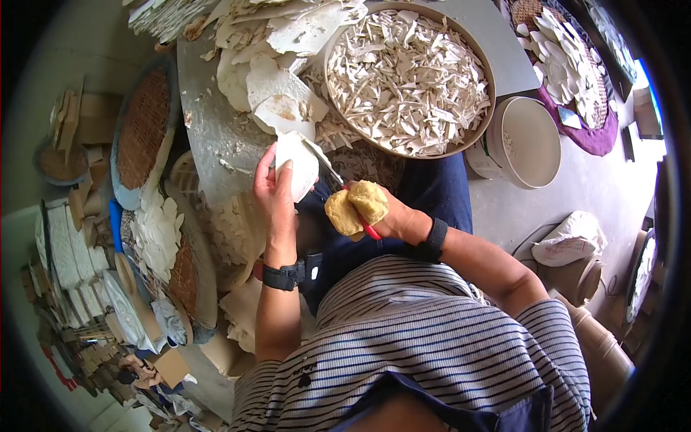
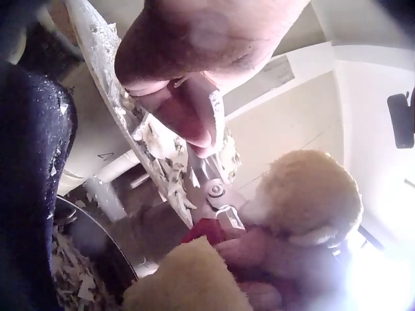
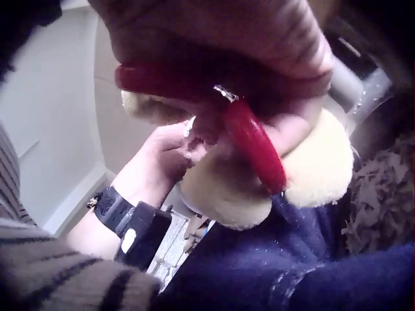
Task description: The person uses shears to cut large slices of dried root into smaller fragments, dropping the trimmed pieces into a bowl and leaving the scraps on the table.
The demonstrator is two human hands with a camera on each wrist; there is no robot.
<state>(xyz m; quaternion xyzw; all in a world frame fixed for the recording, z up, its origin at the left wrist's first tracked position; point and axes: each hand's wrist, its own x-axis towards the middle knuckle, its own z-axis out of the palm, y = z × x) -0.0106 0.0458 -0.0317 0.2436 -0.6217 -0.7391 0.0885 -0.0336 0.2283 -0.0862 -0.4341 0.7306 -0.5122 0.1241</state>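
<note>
shirt (image 1: 432, 317): striped, nearest to head camera
wrist straps (image 1: 436, 241): black, one round each wrist, carrying a small box on the left
right hand (image 1: 399, 216): grasping scissors, fingers curled round handles
yellow padding (image 1: 345, 212): fuzzy, in rounded lumps at right-hand fingers; fitted on fingers or on handles, can't tell
scissors (image 1: 372, 232): red-handled, metal-bladed, pointing away from body and toward left hand; touching white piece or just beside its right edge, can't tell
left hand (image 1: 273, 194): pinching white piece, with thumb on the face toward head camera and fingers behind
white piece (image 1: 296, 167): thin, flat, round-edged, held up in left hand, ahead of lap, just beside scissor blades
trousers (image 1: 435, 191): dark blue, under and beyond both hands
pale pieces (image 1: 230, 223): heaped low beside left forearm
metal table (image 1: 209, 144): grey, beyond left hand, littered with bits
pale sheets (image 1: 288, 93): irregular, thin, piled on metal table, brown-stained in places
basin (image 1: 492, 93): round, large, beyond right hand, full of scraps
scraps (image 1: 407, 83): pale, narrow, curled or broken, heaped inside basin
bucket (image 1: 536, 144): whitish, just right of basin, on floor
woven tray (image 1: 144, 129): brown mesh, blue-grey rim, well left of left hand
purple cloth (image 1: 597, 140): far right, under a tray of white discs
white discs (image 1: 568, 65): overlapping in a loose heap
</note>
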